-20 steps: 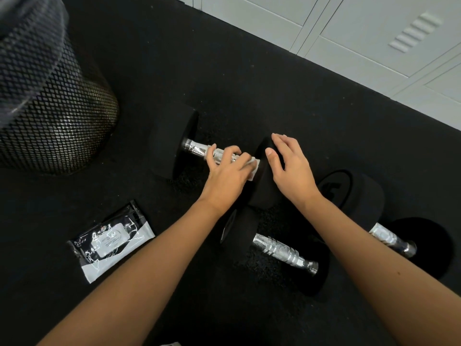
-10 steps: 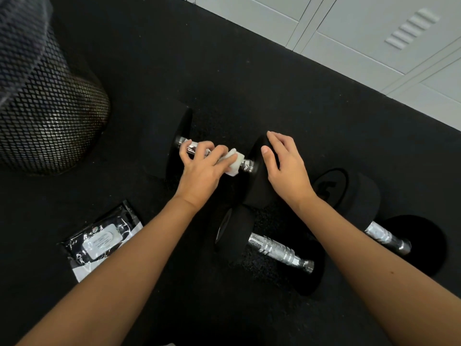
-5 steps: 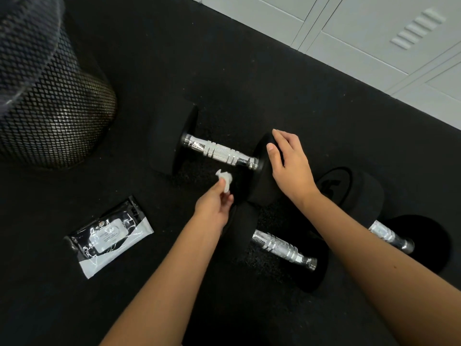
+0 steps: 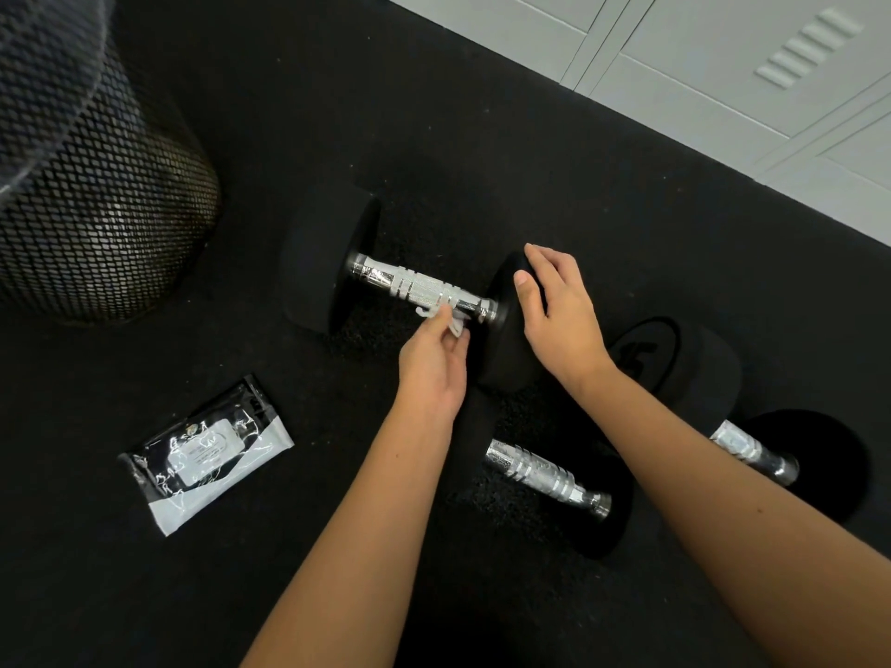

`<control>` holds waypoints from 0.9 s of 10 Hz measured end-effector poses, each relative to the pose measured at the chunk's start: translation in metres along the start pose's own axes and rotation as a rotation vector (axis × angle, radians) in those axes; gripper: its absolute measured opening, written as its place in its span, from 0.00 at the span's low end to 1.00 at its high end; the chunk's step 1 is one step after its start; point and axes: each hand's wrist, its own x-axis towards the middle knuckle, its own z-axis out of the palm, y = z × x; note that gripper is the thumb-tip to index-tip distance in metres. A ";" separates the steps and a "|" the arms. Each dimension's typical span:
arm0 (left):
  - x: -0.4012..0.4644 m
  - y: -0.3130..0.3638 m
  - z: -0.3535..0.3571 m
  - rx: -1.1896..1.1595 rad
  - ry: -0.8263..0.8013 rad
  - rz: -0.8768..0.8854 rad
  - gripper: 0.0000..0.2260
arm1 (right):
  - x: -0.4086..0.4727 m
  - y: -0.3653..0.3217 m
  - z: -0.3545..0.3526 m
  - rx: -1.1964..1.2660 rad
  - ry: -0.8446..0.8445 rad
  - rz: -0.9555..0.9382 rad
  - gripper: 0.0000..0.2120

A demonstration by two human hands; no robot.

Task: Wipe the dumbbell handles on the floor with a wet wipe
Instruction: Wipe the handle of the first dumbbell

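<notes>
Three black dumbbells with chrome handles lie on the black rubber floor. The far dumbbell's handle is bare along most of its length. My left hand pinches a small crumpled white wet wipe just below the handle's right end, touching or nearly touching it. My right hand rests flat on that dumbbell's right weight head, fingers apart. The middle dumbbell's handle lies under my forearms. The right dumbbell's handle is partly hidden by my right arm.
A black-and-white wet wipe pack lies on the floor at the left. A black mesh bin stands at the far left. Grey locker doors run along the top right.
My left hand slid the wipe along the far handle, pulled away below it, and now has risen back to the handle's right end. My right hand stayed on the weight head.
</notes>
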 end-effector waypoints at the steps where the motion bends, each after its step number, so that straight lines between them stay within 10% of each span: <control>1: 0.003 -0.004 -0.001 0.055 0.053 0.065 0.07 | 0.000 0.000 0.000 0.002 0.003 0.000 0.21; 9: 0.017 -0.003 -0.005 0.201 0.040 -0.070 0.16 | 0.000 0.001 0.001 -0.008 0.002 -0.003 0.21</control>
